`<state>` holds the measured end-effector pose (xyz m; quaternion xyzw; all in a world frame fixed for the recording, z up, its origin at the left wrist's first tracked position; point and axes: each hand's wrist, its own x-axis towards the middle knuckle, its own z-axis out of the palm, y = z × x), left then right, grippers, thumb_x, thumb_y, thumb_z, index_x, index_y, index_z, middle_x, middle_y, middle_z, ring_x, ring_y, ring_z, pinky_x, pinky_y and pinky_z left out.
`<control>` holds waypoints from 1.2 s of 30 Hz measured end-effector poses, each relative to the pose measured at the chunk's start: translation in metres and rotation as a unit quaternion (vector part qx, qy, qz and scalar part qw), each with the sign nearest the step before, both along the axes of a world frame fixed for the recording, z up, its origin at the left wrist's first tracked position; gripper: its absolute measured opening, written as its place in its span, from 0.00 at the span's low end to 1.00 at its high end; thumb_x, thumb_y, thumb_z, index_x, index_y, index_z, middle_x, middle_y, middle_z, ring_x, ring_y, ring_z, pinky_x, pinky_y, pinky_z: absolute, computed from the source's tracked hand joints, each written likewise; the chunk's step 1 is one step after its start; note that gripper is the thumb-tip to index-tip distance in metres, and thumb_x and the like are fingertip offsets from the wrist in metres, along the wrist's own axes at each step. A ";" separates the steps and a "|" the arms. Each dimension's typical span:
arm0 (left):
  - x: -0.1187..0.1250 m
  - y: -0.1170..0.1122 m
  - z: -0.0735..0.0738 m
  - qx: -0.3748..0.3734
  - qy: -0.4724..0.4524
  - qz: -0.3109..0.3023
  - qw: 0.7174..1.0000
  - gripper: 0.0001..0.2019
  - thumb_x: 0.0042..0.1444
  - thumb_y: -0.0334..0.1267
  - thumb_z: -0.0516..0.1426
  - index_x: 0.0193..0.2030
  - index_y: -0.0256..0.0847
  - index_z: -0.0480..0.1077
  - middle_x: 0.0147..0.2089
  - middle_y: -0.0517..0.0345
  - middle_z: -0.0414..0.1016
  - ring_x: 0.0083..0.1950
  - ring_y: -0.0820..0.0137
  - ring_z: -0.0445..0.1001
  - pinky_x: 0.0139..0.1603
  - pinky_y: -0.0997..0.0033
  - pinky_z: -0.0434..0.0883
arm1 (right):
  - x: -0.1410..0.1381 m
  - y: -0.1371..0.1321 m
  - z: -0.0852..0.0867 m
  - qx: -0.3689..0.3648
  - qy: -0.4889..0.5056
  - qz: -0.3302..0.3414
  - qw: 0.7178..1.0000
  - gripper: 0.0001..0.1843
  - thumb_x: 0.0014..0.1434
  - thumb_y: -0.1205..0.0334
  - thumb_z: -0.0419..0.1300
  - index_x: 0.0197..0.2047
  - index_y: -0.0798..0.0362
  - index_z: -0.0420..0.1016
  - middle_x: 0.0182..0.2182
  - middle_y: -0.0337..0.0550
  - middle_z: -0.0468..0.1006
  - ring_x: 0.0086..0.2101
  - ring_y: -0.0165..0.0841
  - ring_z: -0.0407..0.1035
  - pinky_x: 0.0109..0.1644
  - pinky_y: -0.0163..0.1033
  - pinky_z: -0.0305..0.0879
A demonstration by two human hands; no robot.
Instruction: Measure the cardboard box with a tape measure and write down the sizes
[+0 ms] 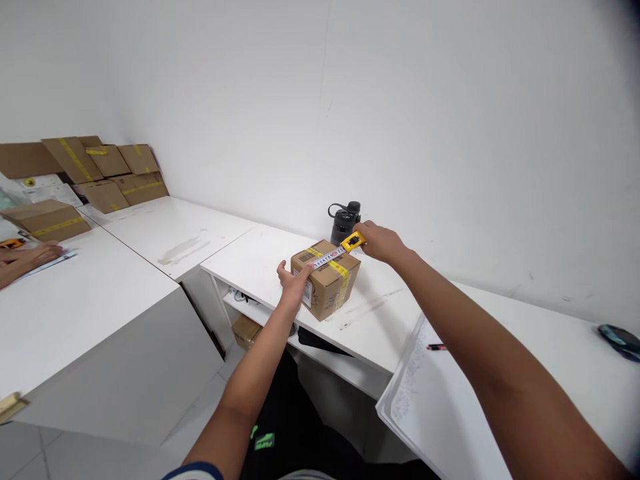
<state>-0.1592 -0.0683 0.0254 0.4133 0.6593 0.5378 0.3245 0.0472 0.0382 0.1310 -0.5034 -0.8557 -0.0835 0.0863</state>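
Note:
A small cardboard box [327, 287] with yellow tape stands near the front edge of the white table [260, 263]. My left hand [295, 281] is pressed against the box's left top corner, fingers curled, pinning the tape's end there. My right hand [381, 241] grips a yellow tape measure [353, 241] at the box's far right corner. The white blade [329, 254] is stretched across the box's top between both hands.
A black bottle [345, 222] stands by the wall behind the box. A sheet of paper [435, 400] with a red pen [437, 347] lies at my right. Several taped boxes [107, 173] are stacked far left. Another person's hand [35, 255] rests on the left table. A dark object [620, 339] lies far right.

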 end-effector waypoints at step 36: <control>-0.014 -0.021 0.013 0.283 0.358 -0.135 0.879 0.23 0.53 0.47 0.64 0.55 0.44 0.73 0.62 0.49 0.72 0.72 0.53 0.56 0.70 0.44 0.59 | 0.041 -0.126 -0.077 0.013 0.596 -0.065 0.800 0.35 0.47 0.41 0.69 0.52 0.49 0.66 0.43 0.46 0.79 0.40 0.42 0.74 0.44 0.49 0.73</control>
